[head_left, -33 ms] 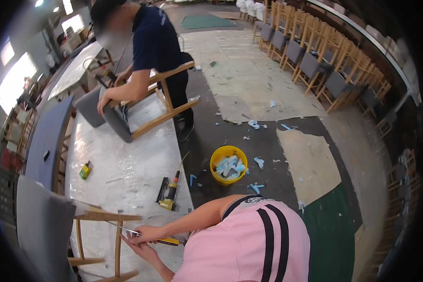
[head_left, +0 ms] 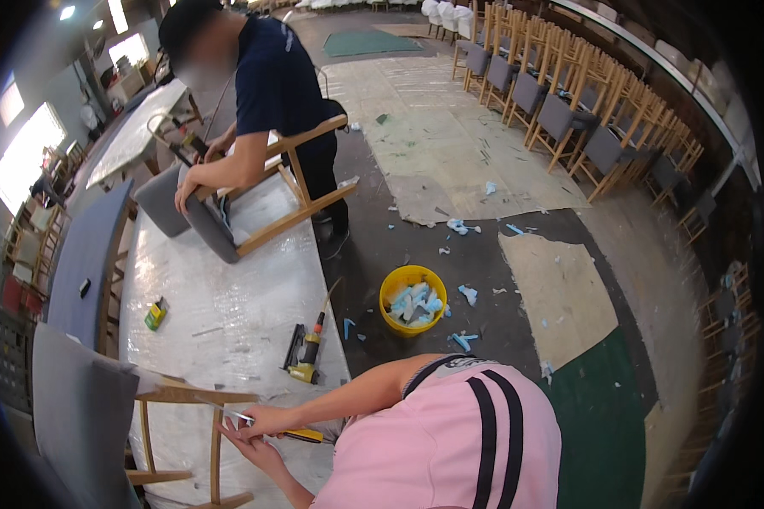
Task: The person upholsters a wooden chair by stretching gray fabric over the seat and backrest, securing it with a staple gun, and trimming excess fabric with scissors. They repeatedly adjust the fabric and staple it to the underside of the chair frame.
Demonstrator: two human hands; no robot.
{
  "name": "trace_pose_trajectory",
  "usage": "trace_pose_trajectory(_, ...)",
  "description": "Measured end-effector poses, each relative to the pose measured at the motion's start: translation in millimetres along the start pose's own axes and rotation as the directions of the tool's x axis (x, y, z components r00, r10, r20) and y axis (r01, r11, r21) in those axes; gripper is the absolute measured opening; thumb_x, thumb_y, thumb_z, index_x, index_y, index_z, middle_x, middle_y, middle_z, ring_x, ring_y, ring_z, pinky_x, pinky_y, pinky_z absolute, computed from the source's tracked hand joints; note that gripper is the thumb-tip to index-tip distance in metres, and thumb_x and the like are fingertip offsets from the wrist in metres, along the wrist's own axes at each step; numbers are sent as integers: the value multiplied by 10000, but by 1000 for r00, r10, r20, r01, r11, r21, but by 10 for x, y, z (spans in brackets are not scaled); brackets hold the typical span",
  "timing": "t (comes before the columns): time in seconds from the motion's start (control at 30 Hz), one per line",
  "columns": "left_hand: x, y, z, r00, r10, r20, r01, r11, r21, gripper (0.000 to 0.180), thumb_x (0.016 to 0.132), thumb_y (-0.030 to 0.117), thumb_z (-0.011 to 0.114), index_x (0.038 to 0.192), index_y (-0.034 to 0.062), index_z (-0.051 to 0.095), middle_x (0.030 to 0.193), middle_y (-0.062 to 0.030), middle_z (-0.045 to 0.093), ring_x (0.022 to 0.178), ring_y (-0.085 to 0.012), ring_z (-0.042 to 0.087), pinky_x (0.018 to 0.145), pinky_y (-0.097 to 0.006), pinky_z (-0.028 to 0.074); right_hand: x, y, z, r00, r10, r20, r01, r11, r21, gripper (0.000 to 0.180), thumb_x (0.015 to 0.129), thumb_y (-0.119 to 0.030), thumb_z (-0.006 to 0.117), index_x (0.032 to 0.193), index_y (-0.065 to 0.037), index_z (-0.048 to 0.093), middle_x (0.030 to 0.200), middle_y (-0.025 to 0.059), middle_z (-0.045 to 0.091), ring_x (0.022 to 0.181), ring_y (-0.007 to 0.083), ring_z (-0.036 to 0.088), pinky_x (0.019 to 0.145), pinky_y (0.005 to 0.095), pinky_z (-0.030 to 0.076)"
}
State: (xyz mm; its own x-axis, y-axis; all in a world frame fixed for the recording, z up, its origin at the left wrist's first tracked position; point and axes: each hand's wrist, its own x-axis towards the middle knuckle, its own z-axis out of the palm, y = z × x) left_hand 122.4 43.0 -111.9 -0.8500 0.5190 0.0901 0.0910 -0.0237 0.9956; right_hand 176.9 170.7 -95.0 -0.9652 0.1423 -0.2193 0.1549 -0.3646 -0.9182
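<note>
My right hand (head_left: 267, 420) is closed round a long slim metal tool with a yellow-and-black handle (head_left: 307, 435). Its thin shaft points toward the wooden frame of a grey upholstered chair (head_left: 85, 407), which lies tipped over on the plastic-covered table. Just below, my left hand (head_left: 259, 451) has its fingers stretched out beside a wooden crossbar (head_left: 216, 458), close under the right hand. I cannot make out whether the tool's tip touches the wood. A yellow-and-black staple gun (head_left: 304, 356) with a hose lies on the table beyond my right arm.
Across the table (head_left: 221, 314) a co-worker (head_left: 284, 85) bends over another grey chair (head_left: 208, 225), with a second staple gun (head_left: 191, 146) at one hand. A small green-and-yellow box (head_left: 155, 314) lies on the table. On the floor stands a yellow bucket (head_left: 385, 317) of scraps. Stacked chairs (head_left: 560, 119) line the right.
My hands and the tool stay almost in place by the chair frame. The co-worker's staple gun has shifted slightly.
</note>
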Motion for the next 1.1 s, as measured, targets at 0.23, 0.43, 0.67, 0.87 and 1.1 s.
trace_pose_trajectory(0.23,295,385,117,919,141,369,-188,978,94,789,963,-14,456,1664,104,116,1726,-100,132,1557,-293,237,1240,-432,274,-41,-201,-351,988,105,114,-107,994,14,399,928,-406,741,1042,-28,678,796,49,670,517,71,413,437,272,350)
trace_pose_trajectory(0.43,76,304,77,942,121,312,-201,950,239,904,815,-87,599,1632,60,240,1682,-135,277,1479,-284,401,1203,-416,332,-76,-7,-281,984,161,73,-174,958,227,284,941,-289,726,1095,-64,647,776,-26,595,526,54,448,451,251,347)
trace_pose_trajectory(0.67,-558,-40,-266,999,-34,-20,38,960,277,550,841,-43,602,1386,34,599,1427,-151,602,1311,-317,575,1148,-408,399,50,315,-339,964,263,-32,-231,892,388,314,887,-239,806,1092,-130,595,790,-56,571,514,51,448,449,250,373)
trace_pose_trajectory(0.87,-91,1004,-493,932,345,-108,-236,806,543,307,869,-39,615,1138,50,735,1283,-160,682,1239,-337,626,1059,-402,472,131,167,-430,959,252,-131,-205,932,299,456,892,-186,803,1266,-72,570,713,-55,529,503,59,439,444,248,371)
trace_pose_trajectory(1.1,1087,2301,-557,632,679,372,-503,-6,864,372,785,142,776,1133,159,647,1585,-151,385,1476,-410,321,1211,-605,254,557,-414,-148,983,21,-182,44,938,343,471,910,-159,783,1294,3,562,826,-4,602,511,57,429,444,250,364)
